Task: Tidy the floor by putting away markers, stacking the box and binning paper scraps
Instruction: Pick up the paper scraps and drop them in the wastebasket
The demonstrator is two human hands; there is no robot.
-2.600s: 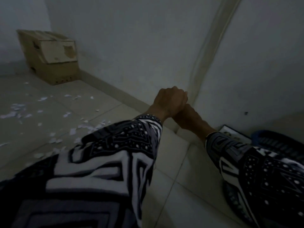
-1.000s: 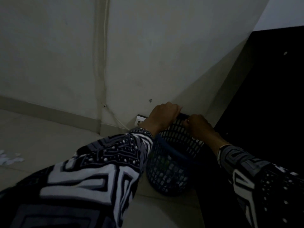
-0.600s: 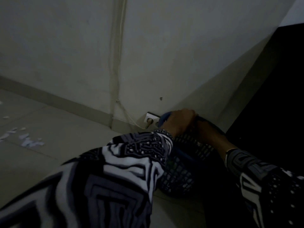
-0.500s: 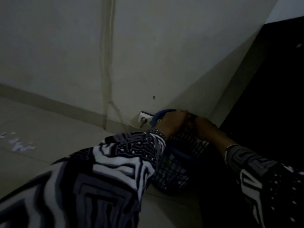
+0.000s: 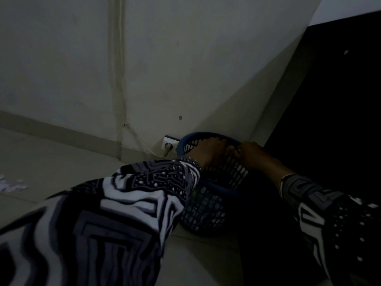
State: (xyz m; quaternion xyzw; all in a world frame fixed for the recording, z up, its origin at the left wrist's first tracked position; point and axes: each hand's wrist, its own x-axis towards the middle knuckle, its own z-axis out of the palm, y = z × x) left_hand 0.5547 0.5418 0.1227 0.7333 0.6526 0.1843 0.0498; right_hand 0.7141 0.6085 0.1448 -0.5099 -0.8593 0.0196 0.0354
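Paper scraps (image 5: 12, 184) remain on the floor (image 5: 61, 162); over the blue perforated plastic bin (image 5: 206, 213), both hands' (image 5: 210, 151) (image 5: 250, 154) grip contents cannot be determined.

The left hand (image 5: 210, 150) and right hand (image 5: 252, 154) meet over the mouth of the blue mesh basket (image 5: 203, 213), fingers curled together — whether they hold anything is lost in the dim light. The left sleeve (image 5: 115, 219) covers the basket's near-left side and is cut off by the bottom edge. What lies inside the basket cannot be made out. Paper scraps (image 5: 12, 185) are clipped by the left edge. The right side is a dark mass (image 5: 334, 112) — unreadable.
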